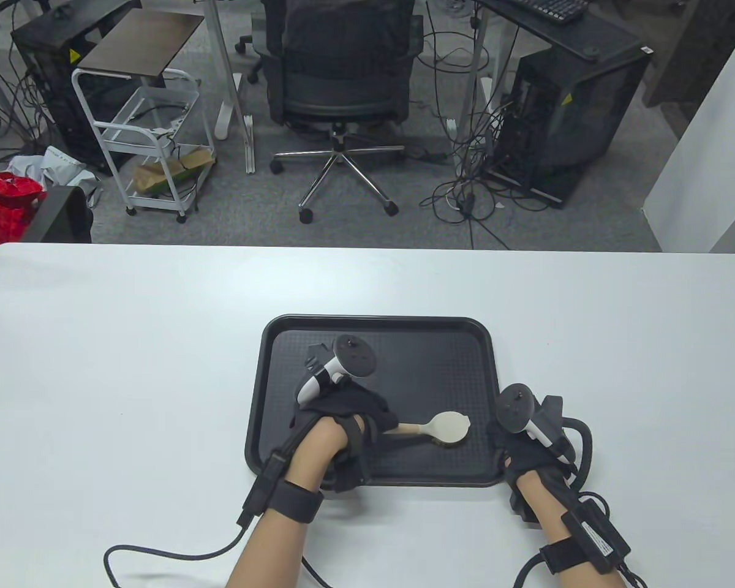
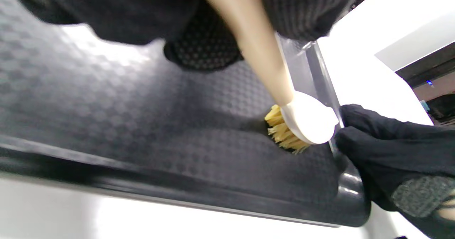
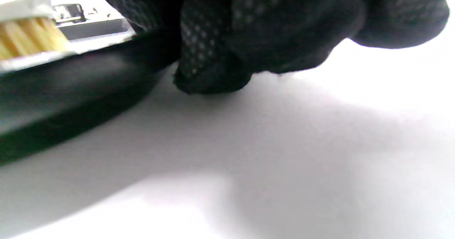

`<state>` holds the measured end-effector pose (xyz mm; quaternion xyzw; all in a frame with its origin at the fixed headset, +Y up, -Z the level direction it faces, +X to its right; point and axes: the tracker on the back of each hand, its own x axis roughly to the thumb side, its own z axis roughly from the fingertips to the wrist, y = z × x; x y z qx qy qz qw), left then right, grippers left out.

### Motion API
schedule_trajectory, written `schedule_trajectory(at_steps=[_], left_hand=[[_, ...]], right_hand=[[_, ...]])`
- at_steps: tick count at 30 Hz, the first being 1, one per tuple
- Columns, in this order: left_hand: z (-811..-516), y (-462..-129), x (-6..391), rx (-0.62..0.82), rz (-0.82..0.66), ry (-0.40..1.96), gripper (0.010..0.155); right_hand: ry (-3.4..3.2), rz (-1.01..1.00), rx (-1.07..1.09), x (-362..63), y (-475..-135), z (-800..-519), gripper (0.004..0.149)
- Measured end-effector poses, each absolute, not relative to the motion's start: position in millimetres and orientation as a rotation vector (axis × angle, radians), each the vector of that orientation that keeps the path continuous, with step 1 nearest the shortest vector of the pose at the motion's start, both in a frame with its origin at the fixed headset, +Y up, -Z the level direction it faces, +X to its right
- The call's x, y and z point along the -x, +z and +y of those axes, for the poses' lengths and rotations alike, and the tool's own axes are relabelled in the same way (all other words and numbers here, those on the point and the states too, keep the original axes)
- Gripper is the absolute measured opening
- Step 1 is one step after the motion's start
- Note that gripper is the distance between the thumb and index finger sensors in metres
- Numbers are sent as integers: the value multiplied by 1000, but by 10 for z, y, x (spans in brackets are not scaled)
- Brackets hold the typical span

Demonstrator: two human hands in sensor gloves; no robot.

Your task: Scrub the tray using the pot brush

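Nearest, the two forearms come in over the white table (image 1: 128,367); the left hand (image 1: 349,416) lies over the near left part of the tray (image 1: 373,327), its fingers curled round the brush (image 1: 444,427) handle, so it is holding the brush firmly; the right hand (image 1: 530,441) sits at the tray's near right corner, and the left wrist view shows its fingers (image 2: 373,139) against the right rim, with a fingertip down on the table in the right wrist view; it seems to steady the tray, though whether it truly pinches the rim or only presses on it I cannot tell; the tray itself lies flat on the table, in the middle and toward the near edge; the brush head rests on the tray floor in the near right area, close to the right hand, its yellow bristles splayed against the textured surface in the left wrist view, so the scrubbing looks to be under way rather than just starting; no suds, water or dirt show anywhere, so nothing marks which parts are already done; judging by position alone, the near right is being worked, and the far half and the far corners, bare and well apart from the brush, are probably still to cover; beyond the table stand an office chair (image 1: 340,73), a white cart (image 1: 147,141) and computer towers (image 1: 563,116), none of them part of the job.
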<state>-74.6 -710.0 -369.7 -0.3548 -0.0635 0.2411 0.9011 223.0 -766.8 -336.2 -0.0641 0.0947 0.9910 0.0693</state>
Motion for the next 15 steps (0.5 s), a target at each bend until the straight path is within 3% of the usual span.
schedule_trajectory(at_steps=[15], left_hand=[[-6999, -3743, 1528, 748, 40, 469, 55]], right_hand=[[2982, 286, 193, -2231, -3364, -7669, 58]])
